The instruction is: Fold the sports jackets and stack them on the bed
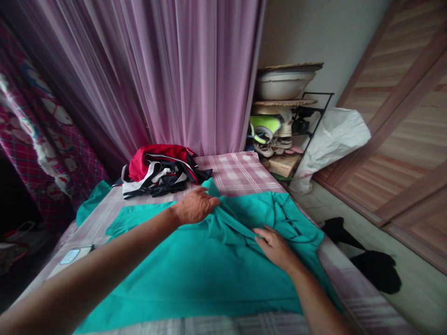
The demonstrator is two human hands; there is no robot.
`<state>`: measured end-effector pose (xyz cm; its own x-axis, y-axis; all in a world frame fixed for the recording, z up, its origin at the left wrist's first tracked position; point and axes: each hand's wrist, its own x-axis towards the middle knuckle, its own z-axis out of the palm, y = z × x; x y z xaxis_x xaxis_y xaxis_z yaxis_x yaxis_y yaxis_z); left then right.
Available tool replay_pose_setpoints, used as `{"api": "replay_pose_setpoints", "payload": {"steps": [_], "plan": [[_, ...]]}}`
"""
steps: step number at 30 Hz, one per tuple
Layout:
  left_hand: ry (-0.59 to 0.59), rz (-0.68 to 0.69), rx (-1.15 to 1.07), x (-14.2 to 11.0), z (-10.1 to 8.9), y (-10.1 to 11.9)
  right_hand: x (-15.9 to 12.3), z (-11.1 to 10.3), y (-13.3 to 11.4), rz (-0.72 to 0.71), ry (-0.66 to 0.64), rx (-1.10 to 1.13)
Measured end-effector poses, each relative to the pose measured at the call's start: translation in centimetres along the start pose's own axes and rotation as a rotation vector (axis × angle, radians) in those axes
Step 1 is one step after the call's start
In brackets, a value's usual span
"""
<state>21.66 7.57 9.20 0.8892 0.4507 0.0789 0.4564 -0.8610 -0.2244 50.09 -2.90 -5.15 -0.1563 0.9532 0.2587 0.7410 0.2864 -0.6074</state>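
A teal shirt (195,274) lies spread across a bed with a pink plaid sheet (240,174). My left hand (195,204) rests on the shirt's upper edge near the collar, fingers curled and pinching the fabric. My right hand (274,244) lies on the shirt a little lower and to the right, its fingertips gripping a fold near the collar. Both forearms reach in from the bottom of the view.
A pile of red, black and white clothes (160,170) sits at the bed's far end before a pink curtain (167,74). A phone (71,255) lies at the left edge. A rack with shoes and a basin (282,116) stands right, with dark clothing (373,265) on the floor.
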Motion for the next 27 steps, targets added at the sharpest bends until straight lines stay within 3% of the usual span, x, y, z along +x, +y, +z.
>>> {"api": "replay_pose_setpoints", "payload": {"steps": [4,8,13,17,20,23,25,27], "plan": [[-0.207,-0.155,-0.04,-5.7,-2.2,2.8,0.2,0.0,-0.3,-0.032,-0.056,-0.022],[-0.418,-0.3,-0.069,-9.5,-2.5,6.0,0.4,0.0,-0.3,-0.007,-0.082,-0.013],[-0.378,-0.34,-0.162,-11.9,-2.3,8.5,0.2,-0.5,-0.9,-0.003,-0.076,-0.038],[-0.434,-0.425,-0.271,-12.5,-2.6,9.3,-0.4,-1.5,-2.0,0.003,-0.055,-0.175],[-0.375,-0.418,-0.373,-12.7,-2.4,8.9,-1.0,-2.4,-2.6,0.022,-0.149,-0.234],[-0.315,-0.391,-0.631,-13.1,-1.8,6.8,-1.1,-3.9,-2.6,0.073,-0.272,-0.219],[-0.259,-0.491,-0.699,-13.9,-1.2,4.2,-0.4,-5.2,-2.2,0.124,-0.299,-0.229],[-0.176,-0.684,-0.537,-15.1,-0.2,0.8,1.3,-6.5,-1.9,0.153,-0.256,-0.282]]}}
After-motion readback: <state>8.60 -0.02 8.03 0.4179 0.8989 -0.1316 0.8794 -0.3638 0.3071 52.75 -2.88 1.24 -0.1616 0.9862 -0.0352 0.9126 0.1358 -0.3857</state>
